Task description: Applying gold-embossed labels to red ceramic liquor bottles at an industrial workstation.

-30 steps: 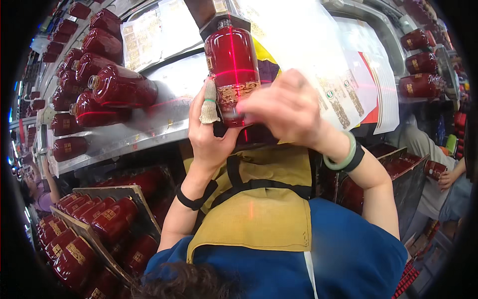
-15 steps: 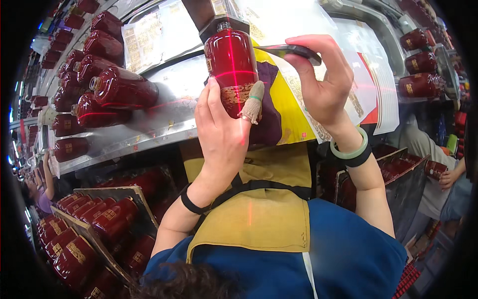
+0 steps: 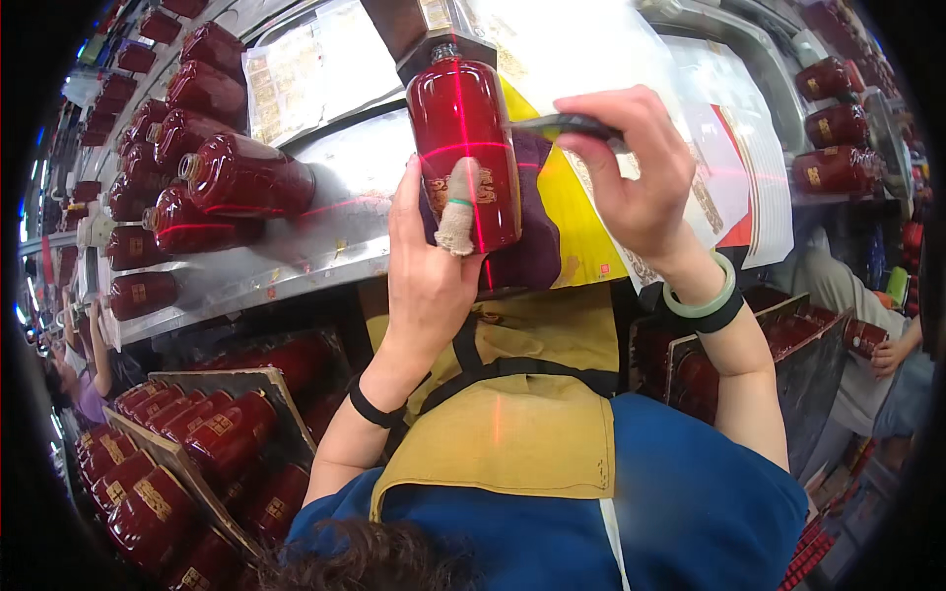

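Gold label on red btl

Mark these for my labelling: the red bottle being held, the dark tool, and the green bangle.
red bottle (image 3: 463, 128), head view, upper body above the gold label.
dark tool (image 3: 557, 125), head view, shaft left of the fingers.
green bangle (image 3: 702, 301), head view, band at the wrist.

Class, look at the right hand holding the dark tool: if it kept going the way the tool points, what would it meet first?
Most likely the red bottle: the right hand aims its dark tool leftward at it, though depth is unclear.

Glossy red bottle upright (gold label)
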Demonstrator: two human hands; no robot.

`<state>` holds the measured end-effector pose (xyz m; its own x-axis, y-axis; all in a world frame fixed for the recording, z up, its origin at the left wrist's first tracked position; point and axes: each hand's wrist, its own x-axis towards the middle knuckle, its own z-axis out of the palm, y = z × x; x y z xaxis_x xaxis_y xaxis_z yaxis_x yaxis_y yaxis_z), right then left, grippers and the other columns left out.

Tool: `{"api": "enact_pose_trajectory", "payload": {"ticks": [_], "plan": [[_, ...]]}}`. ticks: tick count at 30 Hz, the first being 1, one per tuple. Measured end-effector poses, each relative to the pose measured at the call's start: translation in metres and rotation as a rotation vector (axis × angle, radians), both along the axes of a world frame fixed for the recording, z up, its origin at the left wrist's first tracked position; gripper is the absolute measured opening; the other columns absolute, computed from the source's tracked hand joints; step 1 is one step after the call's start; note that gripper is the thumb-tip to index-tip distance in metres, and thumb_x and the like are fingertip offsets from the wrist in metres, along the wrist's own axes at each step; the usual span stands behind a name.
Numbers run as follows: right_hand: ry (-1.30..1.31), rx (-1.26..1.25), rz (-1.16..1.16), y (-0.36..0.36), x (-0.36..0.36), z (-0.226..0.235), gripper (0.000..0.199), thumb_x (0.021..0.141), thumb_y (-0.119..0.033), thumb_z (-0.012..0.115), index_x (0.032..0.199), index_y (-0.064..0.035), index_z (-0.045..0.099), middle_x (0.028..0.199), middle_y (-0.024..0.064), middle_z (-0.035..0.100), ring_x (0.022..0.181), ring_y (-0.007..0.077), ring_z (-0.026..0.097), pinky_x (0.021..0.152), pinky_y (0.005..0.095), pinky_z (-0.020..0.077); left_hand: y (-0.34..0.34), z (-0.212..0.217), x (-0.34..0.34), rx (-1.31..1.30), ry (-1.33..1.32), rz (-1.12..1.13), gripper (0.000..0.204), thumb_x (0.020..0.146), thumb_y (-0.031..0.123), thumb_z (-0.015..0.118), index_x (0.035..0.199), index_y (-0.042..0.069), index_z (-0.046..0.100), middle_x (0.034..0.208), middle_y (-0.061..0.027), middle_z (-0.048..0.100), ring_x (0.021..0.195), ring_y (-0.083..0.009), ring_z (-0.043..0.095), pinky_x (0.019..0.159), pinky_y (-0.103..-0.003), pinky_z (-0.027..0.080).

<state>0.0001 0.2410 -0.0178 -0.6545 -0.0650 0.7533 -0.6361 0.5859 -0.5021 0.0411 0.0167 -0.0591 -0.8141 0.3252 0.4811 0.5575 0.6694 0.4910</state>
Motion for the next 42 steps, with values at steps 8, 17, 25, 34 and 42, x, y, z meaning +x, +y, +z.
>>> {"api": "enact_pose_trajectory", "payload": {"ticks": [8, 17, 25, 34, 42], "plan": [[0.052, 0.175, 0.017, -0.011, -0.006, -0.017, 0.023, 0.076, -0.006, 0.08, 0.097, -0.0143, 0.077, 0.093, -0.0013, 0.073, 0.085, 0.0198, 0.064, 0.084, 0.0347, 0.0438, 0.001, -0.006, 0.001, -0.04, -0.012, -0.012, 0.089, 0.077, 0.0, 0.081, 0.154, -0.004, 0.036, 0.152, -0.0275, 0.041, 0.136, -0.0417, 0.047, 0.112, -0.046, 0.043], [0.134, 0.198, 0.095, -0.018, 0.003, -0.015, 0.024, 0.074, -0.009, 0.074, 0.097, -0.0164, 0.077, 0.092, -0.0039, 0.073, 0.079, 0.0174, 0.06, 0.078, 0.0316, 0.0434, -0.009, -0.011, -0.008, 0.272, -0.24, 0.052, 0.089, 0.069, 0.006, 0.09, 0.149, -0.003, 0.05, 0.134, -0.0214, 0.065, 0.119, -0.0357, 0.065, 0.1, -0.04, 0.051], [0.031, 0.195, 0.206, -0.021, 0.029, -0.016, 0.023, 0.076, -0.007, 0.076, 0.097, -0.0162, 0.079, 0.096, -0.0044, 0.074, 0.081, 0.0154, 0.061, 0.081, 0.0318, 0.0452, -0.012, -0.017, -0.006, 0.241, -0.107, 0.047, 0.09, 0.069, 0.003, 0.088, 0.149, -0.004, 0.049, 0.142, -0.0231, 0.059, 0.131, -0.0374, 0.058, 0.11, -0.041, 0.045], [-0.009, 0.181, 0.273, -0.015, 0.041, -0.02, 0.025, 0.077, -0.004, 0.075, 0.098, -0.0154, 0.079, 0.096, -0.0026, 0.076, 0.081, 0.0128, 0.063, 0.08, 0.0321, 0.0419, -0.022, -0.035, -0.009, 0.284, -0.258, 0.033, 0.08, 0.072, 0.007, 0.085, 0.145, -0.004, 0.052, 0.133, -0.0221, 0.065, 0.127, -0.0363, 0.059, 0.108, -0.043, 0.045], [-0.008, 0.174, 0.218, -0.015, 0.042, -0.03, 0.023, 0.075, -0.005, 0.075, 0.095, -0.0167, 0.077, 0.093, -0.0059, 0.074, 0.081, 0.0145, 0.061, 0.082, 0.0295, 0.0438, -0.026, -0.039, -0.011, 0.177, -0.285, -0.002, 0.078, 0.076, 0.007, 0.084, 0.145, -0.006, 0.05, 0.133, -0.0216, 0.065, 0.125, -0.0318, 0.061, 0.109, -0.041, 0.044]]}}
